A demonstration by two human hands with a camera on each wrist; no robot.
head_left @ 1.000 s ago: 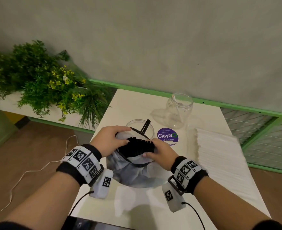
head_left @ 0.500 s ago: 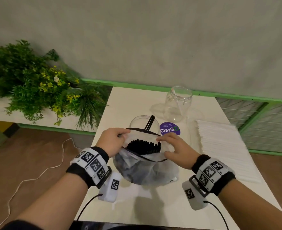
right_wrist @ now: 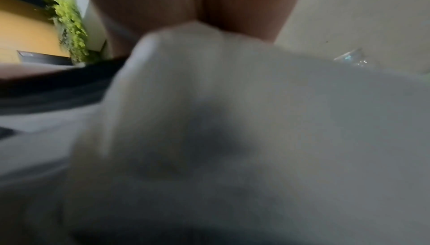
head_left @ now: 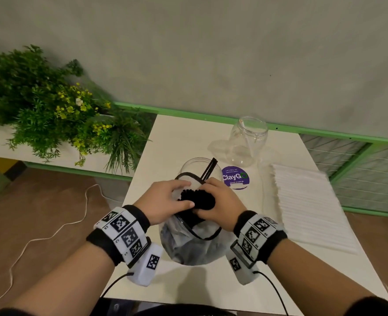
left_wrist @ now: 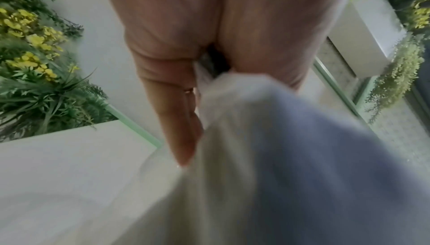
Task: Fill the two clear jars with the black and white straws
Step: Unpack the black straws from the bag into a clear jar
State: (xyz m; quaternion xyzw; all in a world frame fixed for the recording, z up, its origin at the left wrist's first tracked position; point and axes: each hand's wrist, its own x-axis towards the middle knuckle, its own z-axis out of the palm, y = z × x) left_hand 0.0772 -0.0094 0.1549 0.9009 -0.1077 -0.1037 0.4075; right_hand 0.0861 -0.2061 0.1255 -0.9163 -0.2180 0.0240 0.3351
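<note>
A translucent plastic bag (head_left: 193, 245) full of black straws (head_left: 197, 198) stands on the white table (head_left: 179, 137) in the head view. My left hand (head_left: 165, 201) holds the bag's mouth from the left, thumb across the bundle. My right hand (head_left: 220, 206) grips the black straw bundle from the right. Behind them a clear jar (head_left: 194, 166) holds a few black straws (head_left: 207, 168). A second clear jar (head_left: 247, 142) farther back holds one white straw. White straws (head_left: 307, 206) lie in a flat stack at the right. Both wrist views show blurred bag plastic (left_wrist: 267, 157) (right_wrist: 232, 120).
A purple ClayGo sticker (head_left: 235, 177) lies on the table between the jars. Green plants (head_left: 51, 110) fill a ledge to the left. A green-framed mesh rail (head_left: 359, 160) runs behind and right. A white cable (head_left: 51, 233) trails on the floor at left.
Both hands have closed in on the top of the black straw bundle; the right hand moved from the bag's rim onto the straws. The bag's mouth has been pushed down.
</note>
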